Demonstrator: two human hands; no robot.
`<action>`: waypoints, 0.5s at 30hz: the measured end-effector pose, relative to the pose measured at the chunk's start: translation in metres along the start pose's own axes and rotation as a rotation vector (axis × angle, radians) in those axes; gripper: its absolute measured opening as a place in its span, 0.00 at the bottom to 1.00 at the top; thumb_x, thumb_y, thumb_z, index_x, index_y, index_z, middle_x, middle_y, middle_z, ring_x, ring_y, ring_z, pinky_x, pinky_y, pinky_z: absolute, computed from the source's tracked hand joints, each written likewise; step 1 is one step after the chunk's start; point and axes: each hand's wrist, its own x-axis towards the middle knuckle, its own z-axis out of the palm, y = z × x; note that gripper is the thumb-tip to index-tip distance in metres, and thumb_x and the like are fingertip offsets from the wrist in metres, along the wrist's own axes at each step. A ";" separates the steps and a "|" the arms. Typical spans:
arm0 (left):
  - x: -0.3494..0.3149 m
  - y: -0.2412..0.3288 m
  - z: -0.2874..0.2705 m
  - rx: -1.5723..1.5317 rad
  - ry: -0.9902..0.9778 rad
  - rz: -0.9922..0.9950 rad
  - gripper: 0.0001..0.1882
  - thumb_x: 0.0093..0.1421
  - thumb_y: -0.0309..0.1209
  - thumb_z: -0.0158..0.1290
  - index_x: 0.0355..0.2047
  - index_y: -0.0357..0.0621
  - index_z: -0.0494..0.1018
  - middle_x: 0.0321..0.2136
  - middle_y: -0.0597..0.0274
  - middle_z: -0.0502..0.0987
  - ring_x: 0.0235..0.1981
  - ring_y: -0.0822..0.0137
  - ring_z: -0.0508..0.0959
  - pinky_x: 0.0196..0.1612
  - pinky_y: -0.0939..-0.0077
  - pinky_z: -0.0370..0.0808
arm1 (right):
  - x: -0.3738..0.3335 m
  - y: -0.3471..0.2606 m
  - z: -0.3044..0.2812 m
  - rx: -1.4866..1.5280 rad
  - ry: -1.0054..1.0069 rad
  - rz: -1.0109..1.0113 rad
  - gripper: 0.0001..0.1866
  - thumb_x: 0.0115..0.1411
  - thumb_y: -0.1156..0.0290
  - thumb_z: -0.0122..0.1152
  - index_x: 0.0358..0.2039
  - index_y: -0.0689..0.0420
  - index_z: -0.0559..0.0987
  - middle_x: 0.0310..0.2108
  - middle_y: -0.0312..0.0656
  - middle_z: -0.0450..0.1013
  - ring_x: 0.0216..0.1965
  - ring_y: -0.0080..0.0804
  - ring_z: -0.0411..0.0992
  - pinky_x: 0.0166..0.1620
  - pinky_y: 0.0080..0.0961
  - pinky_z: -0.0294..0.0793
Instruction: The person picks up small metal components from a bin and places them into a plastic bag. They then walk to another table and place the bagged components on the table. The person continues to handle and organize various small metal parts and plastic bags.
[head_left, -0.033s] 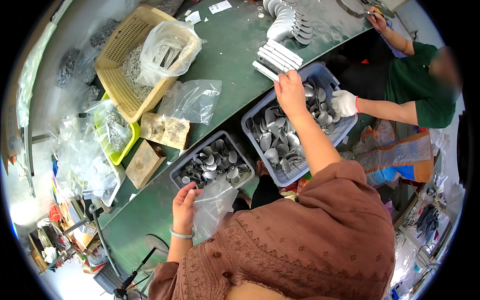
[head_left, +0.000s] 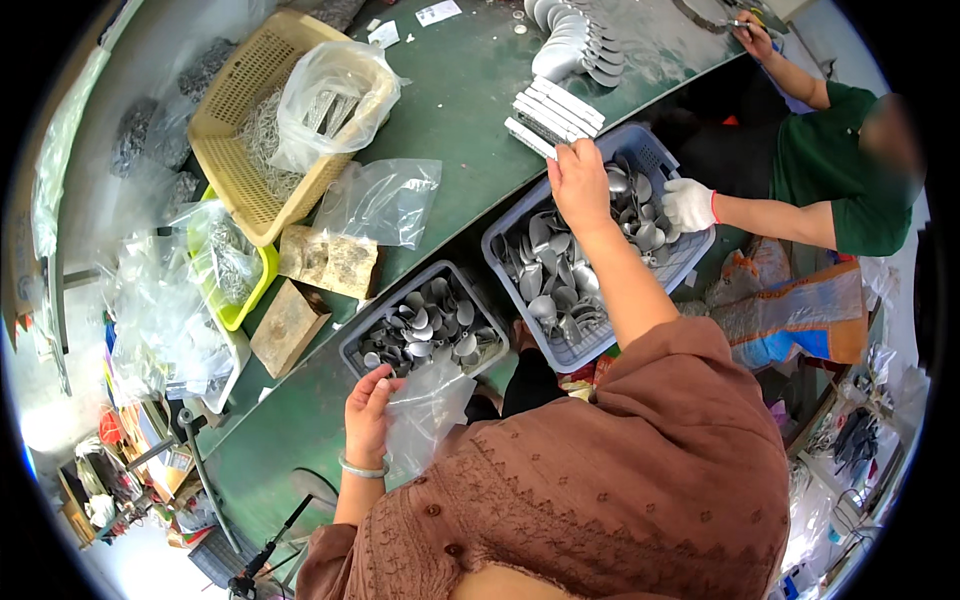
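My left hand [head_left: 367,418] pinches the edge of a clear plastic bag [head_left: 428,405] between thumb and fingers, in front of my body. Reaching over the large grey-blue basket [head_left: 500,262], my right hand [head_left: 580,185] has its fingers closed at the near end of a white bar-shaped piece [head_left: 530,138]. That piece lies beside several similar white bars [head_left: 560,105] in a row on the table edge. Silvery, spoon-like metal pieces [head_left: 560,265] fill the large basket. A smaller grey basket [head_left: 350,352] near my left hand holds more of them.
A fanned row of silvery oval pieces [head_left: 565,50] lies on the green table [head_left: 455,110]. A tan basket [head_left: 215,120] with a plastic bag, an empty clear bag [head_left: 385,205] and wooden blocks [head_left: 285,325] stand left. A co-worker's gloved hand [head_left: 690,205] is at the large basket's right side.
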 end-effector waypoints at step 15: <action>-0.002 -0.012 0.004 -0.051 -0.033 -0.033 0.14 0.56 0.30 0.47 0.42 0.37 0.66 0.30 0.60 0.74 0.31 0.72 0.72 0.36 0.80 0.69 | -0.021 0.019 0.008 0.061 0.244 0.176 0.27 0.38 0.68 0.65 0.38 0.61 0.64 0.36 0.50 0.62 0.39 0.48 0.61 0.41 0.36 0.63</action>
